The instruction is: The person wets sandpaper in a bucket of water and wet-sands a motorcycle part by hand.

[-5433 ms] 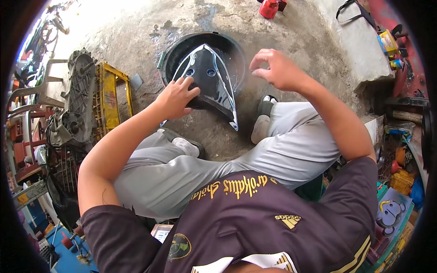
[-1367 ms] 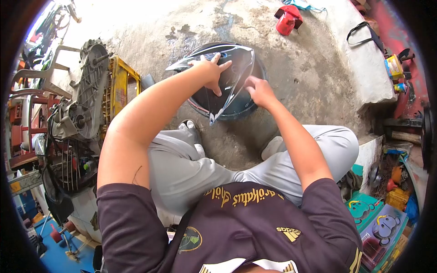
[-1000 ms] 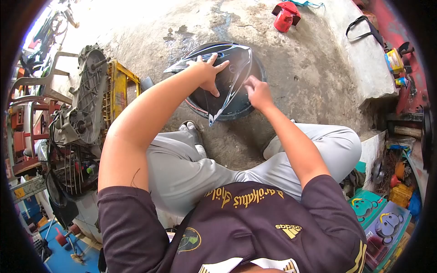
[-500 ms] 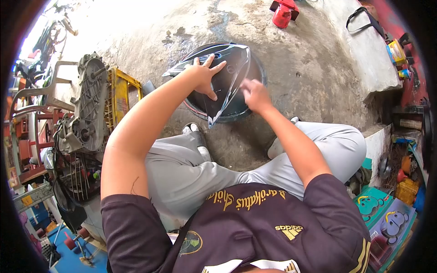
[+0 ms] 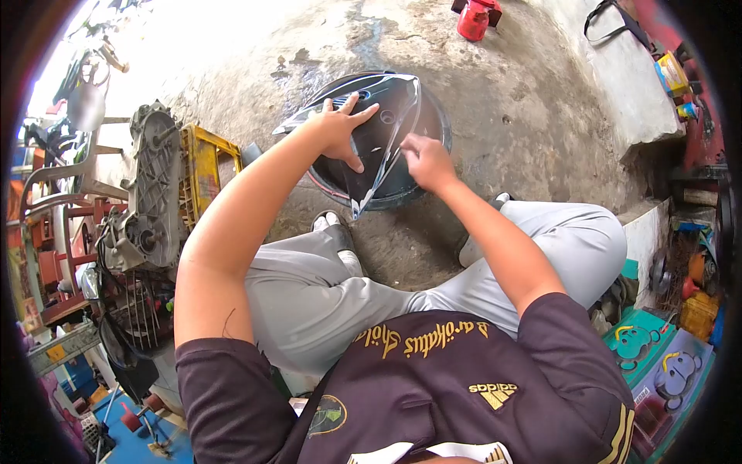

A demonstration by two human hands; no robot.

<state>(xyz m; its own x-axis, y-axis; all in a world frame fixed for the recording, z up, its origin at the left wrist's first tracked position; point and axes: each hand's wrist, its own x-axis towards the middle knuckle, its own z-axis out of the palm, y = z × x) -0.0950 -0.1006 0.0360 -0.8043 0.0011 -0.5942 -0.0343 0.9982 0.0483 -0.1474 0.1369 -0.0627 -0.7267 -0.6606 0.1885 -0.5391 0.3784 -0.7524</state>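
Floor [image 5: 514, 151]; left hand [image 5: 337, 133] partly hides panel [image 5: 380, 139].

1. A head-worn camera looks forward and steeply down, the wearer's shirt [image 5: 440, 379] close along the bottom edge.
2. Its wide, dark-cornered view takes in both arms [image 5: 232, 232], with the panel [image 5: 382, 131] farther off, above center.
3. Floor [image 5: 510, 100] stretches away toward the top.

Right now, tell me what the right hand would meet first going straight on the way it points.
Most likely the glossy panel, at its edge; the right hand may already touch it, though depth is unclear.
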